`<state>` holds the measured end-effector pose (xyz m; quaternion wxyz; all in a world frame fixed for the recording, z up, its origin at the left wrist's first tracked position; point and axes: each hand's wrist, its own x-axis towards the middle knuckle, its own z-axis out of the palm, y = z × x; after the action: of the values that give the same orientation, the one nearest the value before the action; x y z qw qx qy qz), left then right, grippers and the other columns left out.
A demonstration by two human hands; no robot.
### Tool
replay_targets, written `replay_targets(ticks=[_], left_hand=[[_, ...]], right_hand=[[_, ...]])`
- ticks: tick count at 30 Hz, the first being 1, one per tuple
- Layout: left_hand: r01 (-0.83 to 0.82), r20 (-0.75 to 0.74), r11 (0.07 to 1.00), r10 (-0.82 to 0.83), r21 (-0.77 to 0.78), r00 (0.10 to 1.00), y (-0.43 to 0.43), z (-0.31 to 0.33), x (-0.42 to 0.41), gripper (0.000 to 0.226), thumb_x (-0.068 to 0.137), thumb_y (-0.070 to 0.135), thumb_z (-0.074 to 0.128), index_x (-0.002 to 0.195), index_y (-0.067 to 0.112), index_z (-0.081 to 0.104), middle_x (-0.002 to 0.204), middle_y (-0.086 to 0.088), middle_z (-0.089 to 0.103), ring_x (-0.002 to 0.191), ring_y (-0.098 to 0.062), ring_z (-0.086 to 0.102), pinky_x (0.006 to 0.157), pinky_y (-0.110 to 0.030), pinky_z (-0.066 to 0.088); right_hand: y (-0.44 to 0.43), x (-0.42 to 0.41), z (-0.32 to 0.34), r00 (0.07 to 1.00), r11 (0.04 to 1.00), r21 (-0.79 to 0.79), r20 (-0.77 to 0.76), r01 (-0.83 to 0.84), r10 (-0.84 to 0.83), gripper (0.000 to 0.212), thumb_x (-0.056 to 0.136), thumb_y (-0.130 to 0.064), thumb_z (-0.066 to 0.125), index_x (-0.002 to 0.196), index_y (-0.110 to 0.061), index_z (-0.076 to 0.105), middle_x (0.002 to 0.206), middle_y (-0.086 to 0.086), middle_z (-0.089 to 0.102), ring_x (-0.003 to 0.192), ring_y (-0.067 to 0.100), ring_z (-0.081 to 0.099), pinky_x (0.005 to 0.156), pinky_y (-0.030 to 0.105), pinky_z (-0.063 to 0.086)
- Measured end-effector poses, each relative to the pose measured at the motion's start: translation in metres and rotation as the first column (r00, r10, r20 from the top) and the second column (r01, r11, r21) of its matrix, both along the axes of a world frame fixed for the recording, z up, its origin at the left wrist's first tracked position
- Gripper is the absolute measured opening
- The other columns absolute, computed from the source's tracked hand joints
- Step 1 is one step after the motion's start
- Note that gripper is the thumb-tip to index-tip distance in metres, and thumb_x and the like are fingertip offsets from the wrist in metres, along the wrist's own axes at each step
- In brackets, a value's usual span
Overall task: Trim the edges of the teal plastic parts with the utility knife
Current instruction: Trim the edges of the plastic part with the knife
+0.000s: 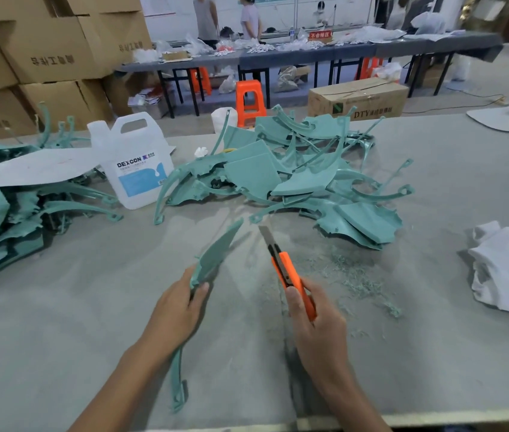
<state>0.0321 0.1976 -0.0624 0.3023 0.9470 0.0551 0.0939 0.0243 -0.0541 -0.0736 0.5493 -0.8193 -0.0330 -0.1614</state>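
- Low at centre front, within the curled fingers and thumb of the left hand [178,304]: one teal plastic part [215,255], pinched near its wide end, pointed tip raised toward the far pile, thin curved tail trailing back under the wrist.
- Just right of it, in the closed grip of the right hand [315,319]: orange utility knife [292,274], blade extended, aimed up and away, apart from the held part.
- Beneath both, on the grey table [91,322]: teal shavings [356,279], thickest right of the knife.
- Farther back: heaped teal parts [278,173] at centre, second heap [3,219] at left under a grey sheet [44,168], white jug [138,163] between them.
- At far right: crumpled white cloth [502,275].
- Beyond the table: cardboard boxes [44,51], orange stool [250,101].
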Motion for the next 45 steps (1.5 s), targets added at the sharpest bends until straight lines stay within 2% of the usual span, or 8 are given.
replay_targets(ticks=[4,10,20,23,33,36,40,45], left_hand=[[0.035,0.117,0.999,-0.039,0.035,0.992,-0.015,0.004,0.004,0.024,0.102,0.014,0.047,0.120,0.021,0.061,0.103,-0.002,0.066,0.099,-0.030,0.060,0.076,-0.029,0.037],[0.007,-0.068,0.976,0.008,0.217,0.998,-0.031,0.019,0.015,0.070,0.082,0.005,0.055,0.147,0.027,0.040,0.146,-0.002,0.048,0.119,-0.034,0.056,0.095,-0.039,0.047],[0.033,-0.085,0.960,-0.010,0.279,0.996,-0.030,0.042,0.028,0.061,0.079,0.001,0.043,0.132,0.031,0.052,0.089,-0.002,0.059,0.091,-0.034,0.058,0.069,-0.035,0.036],[0.047,-0.098,0.956,-0.019,0.288,0.995,-0.031,0.045,0.029,0.058,0.081,0.001,0.042,0.130,0.030,0.052,0.079,0.003,0.051,0.080,-0.031,0.054,0.065,-0.034,0.035],[0.028,-0.150,0.965,0.012,0.261,0.989,-0.029,0.049,0.028,0.054,0.085,0.003,0.040,0.130,0.030,0.051,0.075,0.006,0.051,0.070,-0.021,0.051,0.055,-0.032,0.033],[0.016,-0.275,0.999,-0.023,-0.027,0.961,-0.028,0.057,0.026,0.038,0.085,0.006,0.044,0.115,0.026,0.054,0.087,-0.004,0.062,0.075,-0.029,0.063,0.051,-0.029,0.041],[-0.182,-0.346,0.566,-0.197,-0.804,0.917,-0.024,0.077,0.013,0.046,0.081,-0.008,0.055,0.117,0.019,0.042,0.116,-0.018,0.066,0.092,-0.034,0.072,0.043,-0.028,0.043],[-0.268,-0.236,-0.145,-0.206,-0.952,0.950,-0.014,0.088,-0.003,0.032,0.085,0.023,0.061,0.099,-0.004,0.070,0.110,-0.030,0.068,0.089,-0.048,0.071,0.064,-0.040,0.064]], right_hand=[[0.004,-0.007,0.000,0.994,0.989,-0.104,0.037,-0.101,0.105,0.037,0.087,-0.066,0.053,0.116,-0.045,0.058,0.081,-0.026,0.063,0.070,-0.007,0.058,0.062,0.006,0.038],[0.002,-0.007,0.005,0.988,0.984,-0.100,0.023,-0.148,0.150,0.025,0.084,-0.069,0.053,0.107,-0.060,0.059,0.097,-0.029,0.063,0.082,-0.004,0.062,0.069,0.007,0.041],[0.003,0.002,-0.005,0.988,0.971,-0.183,-0.044,-0.154,0.148,0.050,0.087,-0.074,0.040,0.094,-0.032,0.067,0.072,-0.009,0.063,0.068,0.007,0.059,0.064,0.031,0.046],[0.002,0.002,-0.002,0.997,0.979,-0.191,-0.035,-0.074,0.069,0.036,0.086,-0.072,0.037,0.088,-0.041,0.056,0.069,-0.012,0.057,0.065,0.003,0.053,0.059,0.020,0.036],[0.000,0.003,-0.005,0.996,0.978,-0.190,-0.040,-0.087,0.081,0.043,0.091,-0.076,0.037,0.092,-0.039,0.058,0.071,-0.012,0.057,0.066,0.003,0.056,0.058,0.024,0.039],[-0.005,0.007,-0.004,0.997,0.995,-0.093,-0.071,0.032,-0.038,0.050,0.088,-0.080,0.032,0.084,-0.033,0.051,0.070,-0.016,0.058,0.062,0.006,0.053,0.052,0.025,0.035],[-0.004,0.006,-0.003,0.995,0.998,-0.015,-0.076,0.056,-0.057,0.044,0.090,-0.076,0.038,0.079,-0.035,0.052,0.063,-0.018,0.055,0.054,0.005,0.049,0.050,0.029,0.033],[-0.006,0.006,0.001,0.984,0.979,0.139,-0.114,0.150,-0.135,0.035,0.087,-0.070,0.044,0.077,-0.040,0.057,0.054,-0.015,0.050,0.048,0.004,0.044,0.046,0.019,0.034]])
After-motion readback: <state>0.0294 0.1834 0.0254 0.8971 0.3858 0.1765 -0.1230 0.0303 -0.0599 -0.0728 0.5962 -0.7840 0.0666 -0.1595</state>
